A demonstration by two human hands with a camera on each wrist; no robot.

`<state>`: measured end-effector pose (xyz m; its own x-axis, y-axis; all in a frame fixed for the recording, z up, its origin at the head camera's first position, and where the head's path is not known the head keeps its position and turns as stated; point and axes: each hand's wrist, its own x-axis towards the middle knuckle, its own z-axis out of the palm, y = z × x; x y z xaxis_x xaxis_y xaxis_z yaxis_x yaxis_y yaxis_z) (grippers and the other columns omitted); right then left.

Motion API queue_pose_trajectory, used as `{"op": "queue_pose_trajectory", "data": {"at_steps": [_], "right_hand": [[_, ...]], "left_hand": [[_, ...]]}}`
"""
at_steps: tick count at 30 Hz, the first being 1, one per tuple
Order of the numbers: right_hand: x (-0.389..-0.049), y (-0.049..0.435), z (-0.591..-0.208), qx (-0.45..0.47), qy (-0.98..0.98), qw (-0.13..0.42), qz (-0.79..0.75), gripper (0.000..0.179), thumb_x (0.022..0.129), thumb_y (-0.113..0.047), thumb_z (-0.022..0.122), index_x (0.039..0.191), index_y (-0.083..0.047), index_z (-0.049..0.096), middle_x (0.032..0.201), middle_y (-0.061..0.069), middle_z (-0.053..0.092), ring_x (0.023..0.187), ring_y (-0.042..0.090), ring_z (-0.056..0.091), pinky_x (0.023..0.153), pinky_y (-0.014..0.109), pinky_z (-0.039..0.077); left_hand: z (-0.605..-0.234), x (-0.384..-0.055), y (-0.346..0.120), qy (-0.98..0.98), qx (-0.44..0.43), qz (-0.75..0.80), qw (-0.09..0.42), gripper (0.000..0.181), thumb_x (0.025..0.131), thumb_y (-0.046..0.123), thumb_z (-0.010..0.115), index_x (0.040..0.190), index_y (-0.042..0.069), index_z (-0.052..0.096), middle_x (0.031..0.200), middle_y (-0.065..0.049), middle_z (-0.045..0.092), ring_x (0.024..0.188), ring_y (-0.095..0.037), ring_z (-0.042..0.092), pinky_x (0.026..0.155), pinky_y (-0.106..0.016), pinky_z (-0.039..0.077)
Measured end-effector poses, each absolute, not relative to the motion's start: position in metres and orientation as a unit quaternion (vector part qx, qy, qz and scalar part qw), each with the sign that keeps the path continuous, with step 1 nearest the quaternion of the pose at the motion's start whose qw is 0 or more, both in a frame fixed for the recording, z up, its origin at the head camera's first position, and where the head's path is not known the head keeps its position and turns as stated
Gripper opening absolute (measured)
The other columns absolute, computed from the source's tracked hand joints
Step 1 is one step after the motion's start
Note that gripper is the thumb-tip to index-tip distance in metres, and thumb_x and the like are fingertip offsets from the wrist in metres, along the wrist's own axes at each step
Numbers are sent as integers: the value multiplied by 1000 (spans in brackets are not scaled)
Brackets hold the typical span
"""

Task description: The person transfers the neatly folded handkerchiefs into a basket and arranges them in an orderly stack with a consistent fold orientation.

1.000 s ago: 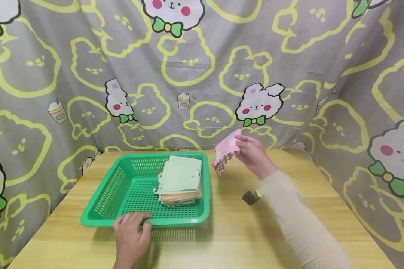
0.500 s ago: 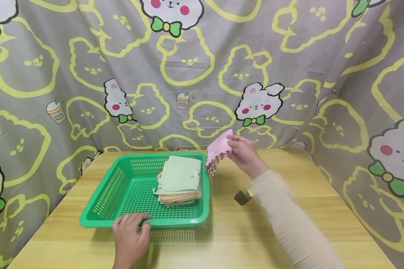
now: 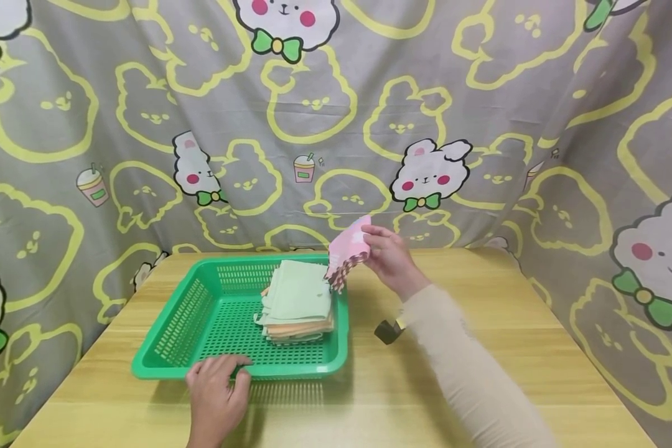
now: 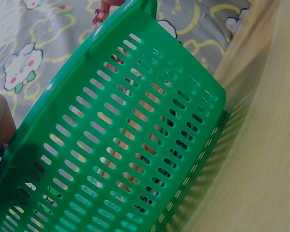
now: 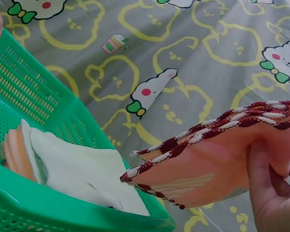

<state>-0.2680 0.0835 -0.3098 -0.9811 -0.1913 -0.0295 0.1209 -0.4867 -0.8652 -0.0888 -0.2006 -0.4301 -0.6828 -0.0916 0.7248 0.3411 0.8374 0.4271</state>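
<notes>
My right hand [image 3: 391,260] pinches a folded pink cloth [image 3: 350,244] between thumb and fingers, above the right rim of a green plastic basket [image 3: 145,367]. Dark red and white braided edging runs along the cloth's folded layers, plain in the right wrist view. Inside the basket, at its right end, lies a stack of folded cloths [image 3: 299,292], a pale green one on top and orange ones below. The held cloth's lower corner overlaps this stack's upper right corner in the head view. At the basket's front rim, my left hand [image 3: 218,392] holds on, fingers bent over the edge.
The basket stands on a light wooden table [image 3: 481,348]. A grey curtain [image 3: 246,118] printed with yellow outlines and white rabbits hangs behind and at both sides. Below my right wrist a small black object [image 3: 388,332] shows beside the sleeve.
My right hand has moved left with the pink cloth, from beside the basket to over its right rim. The left hand stays on the front rim.
</notes>
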Motion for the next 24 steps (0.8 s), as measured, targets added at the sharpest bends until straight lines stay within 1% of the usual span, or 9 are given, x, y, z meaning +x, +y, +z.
{"op": "queue_pose_trajectory", "data": {"at_steps": [9, 12, 19, 24], "right_hand": [[-269, 66, -320, -73, 466, 94, -876, 20, 95, 4, 48, 113, -2, 54, 105, 9, 55, 79, 14, 56, 69, 20, 50], [-269, 61, -325, -75, 449, 98, -885, 19, 94, 5, 47, 110, -4, 55, 104, 8, 55, 80, 14, 56, 69, 20, 50], [-270, 46, -332, -76, 422, 99, -898, 19, 93, 5, 47, 108, -3, 56, 104, 9, 54, 81, 14, 55, 69, 20, 50], [-271, 36, -337, -67, 408, 97, -905, 18, 92, 6, 48, 104, -4, 58, 102, 9, 54, 79, 15, 55, 67, 20, 50]], "left_hand": [[-431, -90, -201, -873, -72, -279, 394, 20, 78, 2, 53, 74, 13, 69, 75, -1, 68, 75, -24, 58, 85, -55, 25], [-431, -90, -200, -872, -74, -278, 395, 20, 78, 2, 53, 74, 14, 69, 74, -1, 68, 75, -25, 58, 85, -55, 26], [-431, -90, -200, -873, -73, -279, 392, 20, 78, 2, 53, 74, 14, 68, 74, 0, 68, 75, -24, 58, 85, -55, 26], [-431, -89, -200, -873, -73, -280, 394, 20, 78, 2, 53, 74, 14, 68, 74, 0, 68, 75, -25, 58, 84, -55, 26]]}}
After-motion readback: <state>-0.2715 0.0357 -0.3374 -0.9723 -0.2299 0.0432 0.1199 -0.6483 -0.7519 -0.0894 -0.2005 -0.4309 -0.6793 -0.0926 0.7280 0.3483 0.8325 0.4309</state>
